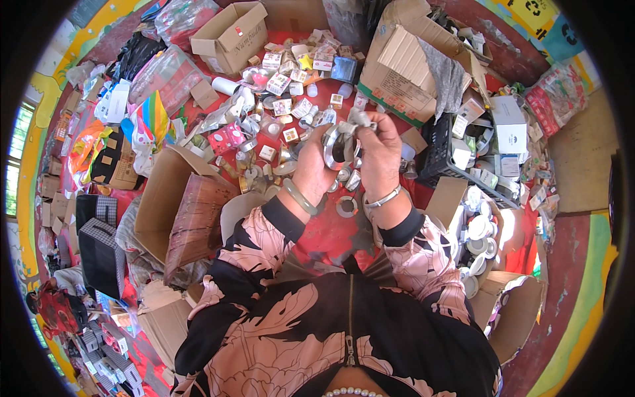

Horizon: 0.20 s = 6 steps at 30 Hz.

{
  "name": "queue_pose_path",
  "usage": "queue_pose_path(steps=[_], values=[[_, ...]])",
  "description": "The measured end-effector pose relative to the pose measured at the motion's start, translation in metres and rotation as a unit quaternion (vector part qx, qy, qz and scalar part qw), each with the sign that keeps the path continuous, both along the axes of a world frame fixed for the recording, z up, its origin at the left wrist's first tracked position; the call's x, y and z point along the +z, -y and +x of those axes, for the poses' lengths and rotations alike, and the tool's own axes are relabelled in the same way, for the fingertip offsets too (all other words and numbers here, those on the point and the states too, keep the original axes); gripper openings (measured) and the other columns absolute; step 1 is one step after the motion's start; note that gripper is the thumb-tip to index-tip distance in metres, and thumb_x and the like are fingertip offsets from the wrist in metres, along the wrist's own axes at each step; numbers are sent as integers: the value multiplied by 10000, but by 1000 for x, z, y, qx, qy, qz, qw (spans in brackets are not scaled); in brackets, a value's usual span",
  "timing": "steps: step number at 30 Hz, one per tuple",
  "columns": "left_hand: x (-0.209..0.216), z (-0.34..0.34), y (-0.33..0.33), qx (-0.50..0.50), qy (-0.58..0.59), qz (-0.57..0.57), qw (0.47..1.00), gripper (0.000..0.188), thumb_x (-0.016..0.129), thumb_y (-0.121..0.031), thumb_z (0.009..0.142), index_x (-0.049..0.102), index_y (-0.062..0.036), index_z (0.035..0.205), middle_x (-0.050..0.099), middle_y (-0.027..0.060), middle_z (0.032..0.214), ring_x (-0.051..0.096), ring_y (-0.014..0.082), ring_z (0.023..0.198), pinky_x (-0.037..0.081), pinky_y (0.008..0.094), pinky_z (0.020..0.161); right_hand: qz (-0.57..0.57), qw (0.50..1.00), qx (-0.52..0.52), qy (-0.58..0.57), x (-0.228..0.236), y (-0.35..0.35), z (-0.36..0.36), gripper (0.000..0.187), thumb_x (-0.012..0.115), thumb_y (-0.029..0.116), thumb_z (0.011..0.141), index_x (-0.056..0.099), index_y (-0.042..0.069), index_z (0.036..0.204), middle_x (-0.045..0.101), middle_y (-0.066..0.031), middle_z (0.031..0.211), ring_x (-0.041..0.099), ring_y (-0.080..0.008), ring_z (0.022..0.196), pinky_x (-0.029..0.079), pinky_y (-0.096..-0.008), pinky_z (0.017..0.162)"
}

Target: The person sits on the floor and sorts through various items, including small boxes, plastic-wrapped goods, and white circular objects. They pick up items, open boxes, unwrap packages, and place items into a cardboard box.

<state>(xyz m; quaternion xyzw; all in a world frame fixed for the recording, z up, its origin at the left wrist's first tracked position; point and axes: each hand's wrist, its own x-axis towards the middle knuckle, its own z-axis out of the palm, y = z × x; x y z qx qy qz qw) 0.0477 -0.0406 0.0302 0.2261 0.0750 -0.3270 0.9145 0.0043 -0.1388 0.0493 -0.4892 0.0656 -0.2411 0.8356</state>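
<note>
My left hand [312, 163] is closed round the side of a shiny silver ring [329, 152], which looks like the rim of a small round light fitting. My right hand [381, 153] pinches a crumpled grey rag [360, 120] at the upper right of the ring. Part of the rag lies inside the ring's opening. Beneath my hands, a flat whitish ring [346, 206] rests on the red floor. Beyond them spreads a heap of small white boxes [282, 106], cups and round metal parts.
An opened carton [228, 40] stands at the far left, a larger carton [417, 73] at the far right. A black crate [442, 155] filled with boxes is on my right, above several white round parts [479, 228]. An open cardboard box [173, 198] stands to my left.
</note>
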Motion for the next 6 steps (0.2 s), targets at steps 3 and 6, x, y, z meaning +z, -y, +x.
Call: queue_pose_path(steps=[3, 6], values=[[2, 2, -4, 13, -8, 20, 1000, 219, 397, -191, 926, 561, -47, 910, 606, 48, 843, 594, 152, 762, 487, 276, 671, -74, 993, 90, -7, -2, -15, -8, 197, 510, -90, 760, 572, 44, 891, 588, -14, 867, 545, -70, 696, 445, -197, 629], [-5, 1, -20, 104, 218, 157, 958, 291, 433, -300, 925, 554, -49, 1009, 617, 59, 929, 606, 175, 824, 498, 282, 725, -222, 959, 174, -30, -6, -21, -8, 154, 559, -73, 715, 602, 32, 818, 576, -30, 844, 551, -87, 762, 451, -224, 670]])
